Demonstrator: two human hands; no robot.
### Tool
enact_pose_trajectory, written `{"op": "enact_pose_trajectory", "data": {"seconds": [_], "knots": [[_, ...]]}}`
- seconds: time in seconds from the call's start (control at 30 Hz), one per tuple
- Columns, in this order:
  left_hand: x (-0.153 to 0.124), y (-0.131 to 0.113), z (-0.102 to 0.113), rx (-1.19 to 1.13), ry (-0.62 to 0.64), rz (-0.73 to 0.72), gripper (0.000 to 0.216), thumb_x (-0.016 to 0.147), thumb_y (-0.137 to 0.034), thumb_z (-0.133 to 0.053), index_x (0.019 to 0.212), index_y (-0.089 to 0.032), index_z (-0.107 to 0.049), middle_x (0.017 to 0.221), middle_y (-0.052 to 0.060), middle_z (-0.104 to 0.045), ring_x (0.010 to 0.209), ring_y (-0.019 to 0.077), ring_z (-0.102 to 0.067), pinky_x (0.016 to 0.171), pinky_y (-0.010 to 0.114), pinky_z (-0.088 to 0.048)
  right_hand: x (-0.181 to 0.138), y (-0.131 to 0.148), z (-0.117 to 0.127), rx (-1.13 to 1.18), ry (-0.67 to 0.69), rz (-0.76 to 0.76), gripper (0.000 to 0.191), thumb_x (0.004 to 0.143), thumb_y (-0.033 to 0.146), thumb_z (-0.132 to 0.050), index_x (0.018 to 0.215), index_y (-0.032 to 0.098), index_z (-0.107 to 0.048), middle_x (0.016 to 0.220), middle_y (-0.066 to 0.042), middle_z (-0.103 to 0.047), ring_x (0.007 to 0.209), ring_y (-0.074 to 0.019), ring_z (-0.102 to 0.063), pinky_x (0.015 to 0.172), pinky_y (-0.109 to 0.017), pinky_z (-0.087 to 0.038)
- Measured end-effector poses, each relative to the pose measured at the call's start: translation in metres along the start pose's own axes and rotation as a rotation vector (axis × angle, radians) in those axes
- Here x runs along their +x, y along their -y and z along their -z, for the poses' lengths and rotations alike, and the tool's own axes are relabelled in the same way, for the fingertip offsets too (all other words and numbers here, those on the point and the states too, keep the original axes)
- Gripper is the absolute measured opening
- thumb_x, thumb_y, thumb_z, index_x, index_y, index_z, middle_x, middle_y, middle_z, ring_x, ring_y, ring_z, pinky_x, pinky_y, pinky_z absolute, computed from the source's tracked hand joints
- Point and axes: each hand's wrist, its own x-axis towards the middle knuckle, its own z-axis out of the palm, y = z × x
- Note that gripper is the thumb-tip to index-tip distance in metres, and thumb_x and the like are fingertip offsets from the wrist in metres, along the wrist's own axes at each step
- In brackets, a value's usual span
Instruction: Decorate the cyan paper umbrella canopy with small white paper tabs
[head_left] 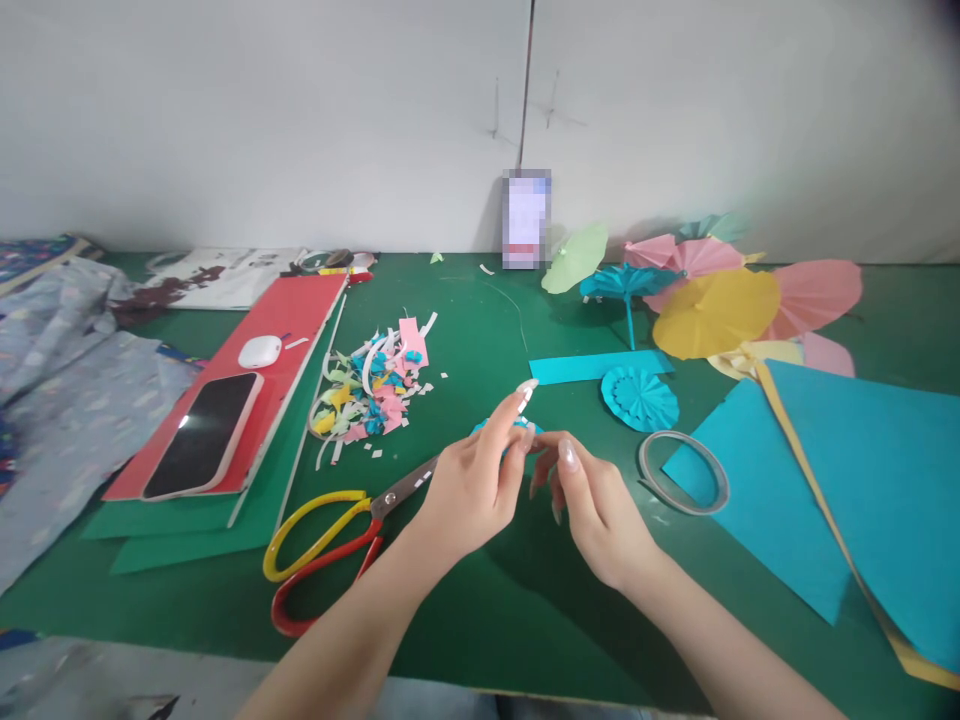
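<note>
My left hand (484, 470) is closed in a pinch near the middle of the table. A blue paper piece (534, 432) shows at its fingers, mostly covered by them, with a small white bit near the fingertips. Curled inward, my right hand (600, 510) meets the left at the fingertips; what it grips, if anything, is hidden. Scissors (375, 525) with one yellow and one red handle lie left of my left hand, blade tips behind it. Beyond my right hand are a pleated blue paper disc (640, 398), a blue paper strip (600, 366) and a tape roll (684, 472).
Colourful paper scraps (382, 390) are heaped left of centre. A red board (300, 310) bears a dark-screened phone (202, 435) and a white case (259, 351). Paper umbrellas (716, 312) stand at back right, above blue sheets (885, 490). An upright phone (526, 220) leans on the wall.
</note>
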Motion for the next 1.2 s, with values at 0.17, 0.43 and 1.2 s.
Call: {"op": "enact_pose_trajectory", "data": {"seconds": [0.17,0.43,1.2], "knots": [[0.001,0.002,0.0,0.128,0.025,-0.071,0.057,0.089,-0.009,-0.043,0.139,-0.023,-0.018,0.091,0.004,-0.068,0.084,0.0159,-0.066,0.072,0.026,-0.053,0.001,0.0,0.0,-0.063,-0.021,-0.006,0.041,0.098,0.039,-0.018,0.085,0.021,-0.052,0.063,0.0,-0.055,0.052,-0.0139,-0.05,0.051,-0.025,-0.037],[0.003,0.006,-0.001,0.202,0.149,-0.188,0.059,0.087,-0.005,-0.036,0.14,-0.022,-0.015,0.101,0.008,-0.063,0.089,0.0202,-0.059,0.076,0.036,-0.051,0.0,0.0,-0.001,-0.097,-0.019,0.004,0.042,0.098,0.04,-0.016,0.079,0.021,-0.048,0.061,0.001,-0.056,0.049,-0.0132,-0.05,0.048,-0.025,-0.036],[0.0,0.005,0.005,-0.219,0.359,0.037,0.065,0.081,-0.002,-0.037,0.139,-0.024,-0.015,0.097,0.005,-0.048,0.081,0.0152,-0.049,0.076,0.032,-0.044,-0.002,-0.001,0.003,-0.089,0.033,0.033,0.041,0.097,0.041,-0.015,0.079,0.022,-0.045,0.053,0.003,-0.052,0.044,-0.0133,-0.047,0.046,-0.025,-0.033]]}}
